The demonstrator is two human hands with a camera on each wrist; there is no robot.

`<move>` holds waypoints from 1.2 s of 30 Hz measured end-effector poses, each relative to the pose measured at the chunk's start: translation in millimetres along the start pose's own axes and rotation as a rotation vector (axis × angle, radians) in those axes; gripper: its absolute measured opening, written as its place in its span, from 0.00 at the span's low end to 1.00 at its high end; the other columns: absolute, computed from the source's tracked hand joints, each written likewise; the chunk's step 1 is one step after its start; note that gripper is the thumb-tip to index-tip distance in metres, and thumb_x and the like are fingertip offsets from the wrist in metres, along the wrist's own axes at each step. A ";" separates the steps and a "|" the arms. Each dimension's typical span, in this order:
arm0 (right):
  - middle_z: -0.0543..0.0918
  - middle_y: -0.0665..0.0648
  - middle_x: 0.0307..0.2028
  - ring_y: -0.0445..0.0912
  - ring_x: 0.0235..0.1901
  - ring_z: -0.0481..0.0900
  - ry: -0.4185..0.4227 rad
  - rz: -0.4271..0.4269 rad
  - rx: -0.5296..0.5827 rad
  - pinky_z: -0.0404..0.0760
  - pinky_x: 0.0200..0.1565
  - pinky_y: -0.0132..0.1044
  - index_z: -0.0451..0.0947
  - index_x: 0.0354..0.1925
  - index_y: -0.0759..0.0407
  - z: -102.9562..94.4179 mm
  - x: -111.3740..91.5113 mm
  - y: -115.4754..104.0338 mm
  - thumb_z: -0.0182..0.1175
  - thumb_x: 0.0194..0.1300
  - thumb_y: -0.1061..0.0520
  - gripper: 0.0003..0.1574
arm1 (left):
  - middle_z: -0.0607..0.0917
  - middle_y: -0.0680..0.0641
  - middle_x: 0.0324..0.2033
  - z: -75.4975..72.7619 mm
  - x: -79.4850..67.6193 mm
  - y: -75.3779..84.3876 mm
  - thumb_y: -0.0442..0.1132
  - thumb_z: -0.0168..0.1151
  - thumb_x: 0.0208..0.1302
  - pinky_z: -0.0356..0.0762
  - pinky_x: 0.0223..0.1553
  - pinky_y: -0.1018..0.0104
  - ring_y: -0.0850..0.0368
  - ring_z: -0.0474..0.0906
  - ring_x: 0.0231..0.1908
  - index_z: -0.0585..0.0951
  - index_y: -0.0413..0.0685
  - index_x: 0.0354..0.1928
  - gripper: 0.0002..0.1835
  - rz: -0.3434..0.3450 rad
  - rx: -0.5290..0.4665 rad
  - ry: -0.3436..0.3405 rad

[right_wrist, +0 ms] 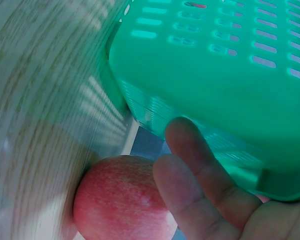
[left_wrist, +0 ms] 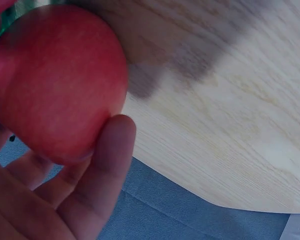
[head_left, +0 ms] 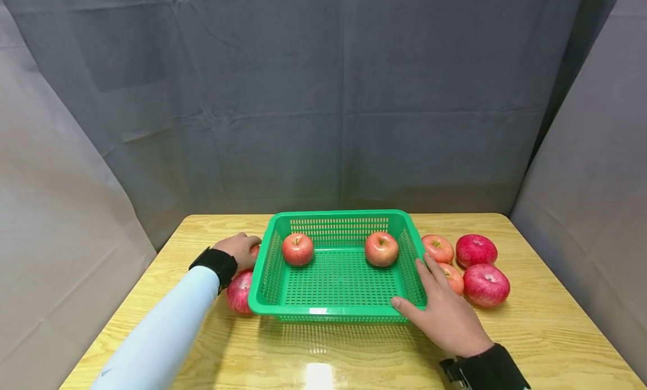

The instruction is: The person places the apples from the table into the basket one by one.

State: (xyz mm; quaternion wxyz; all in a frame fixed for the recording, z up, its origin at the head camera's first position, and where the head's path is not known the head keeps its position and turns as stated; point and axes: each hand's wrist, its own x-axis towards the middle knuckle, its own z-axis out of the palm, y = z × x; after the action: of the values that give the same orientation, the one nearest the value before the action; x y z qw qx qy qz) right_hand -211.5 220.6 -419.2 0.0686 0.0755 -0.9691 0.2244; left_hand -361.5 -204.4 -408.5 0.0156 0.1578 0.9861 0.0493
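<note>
On the left of the table, my left hand [head_left: 241, 249] holds a red apple [left_wrist: 65, 85], its fingers curled around the fruit beside the basket. Just in front of that hand sits another red apple [head_left: 240, 293], against the basket's left side. The green plastic basket [head_left: 349, 311] stands in the middle with two apples inside, one on the left [head_left: 298, 249] and one on the right [head_left: 381, 249]. My right hand [head_left: 447, 317] lies along the basket's right front corner, thumb over the rim and fingers extended along the outer side.
Several apples lie right of the basket: two lighter ones [head_left: 437, 248] close to its wall, and two deep red ones [head_left: 486, 285] further right. Wooden table [head_left: 551, 322] surrounds them. Grey cloth [head_left: 263, 98] hangs behind and at both sides.
</note>
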 end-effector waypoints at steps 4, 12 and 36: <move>0.42 0.61 0.73 0.63 0.59 0.63 0.004 0.001 -0.001 0.80 0.38 0.56 0.46 0.73 0.60 0.7 0.0 0.0 0.46 0.53 0.17 0.68 | 0.80 0.44 0.42 -0.9 -1.1 -1.5 0.55 0.66 0.52 0.77 0.42 0.48 0.48 0.76 0.37 0.78 0.52 0.55 0.28 0.001 -0.010 -0.008; 0.43 0.61 0.73 0.63 0.59 0.64 0.007 -0.003 -0.007 0.80 0.37 0.55 0.47 0.73 0.60 0.7 1.4 -1.4 0.46 0.53 0.16 0.68 | 0.79 0.43 0.41 -5.4 -1.7 -6.7 0.52 0.67 0.50 0.77 0.41 0.48 0.48 0.75 0.35 0.77 0.49 0.57 0.31 -0.028 0.002 -0.023; 0.43 0.62 0.73 0.64 0.60 0.62 0.006 0.002 -0.010 0.80 0.38 0.57 0.46 0.73 0.60 1.0 2.1 0.0 0.46 0.52 0.16 0.68 | 0.77 0.43 0.41 -49.3 5.7 4.7 0.51 0.68 0.48 0.78 0.34 0.51 0.48 0.75 0.31 0.77 0.52 0.56 0.30 0.010 0.073 0.074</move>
State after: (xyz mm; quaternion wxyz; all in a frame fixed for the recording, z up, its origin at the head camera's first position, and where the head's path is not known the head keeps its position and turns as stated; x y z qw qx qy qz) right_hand -213.7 220.0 -419.7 0.0717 0.0736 -0.9701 0.2199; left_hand -367.8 -202.8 -359.1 -0.0271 0.1611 0.9864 0.0192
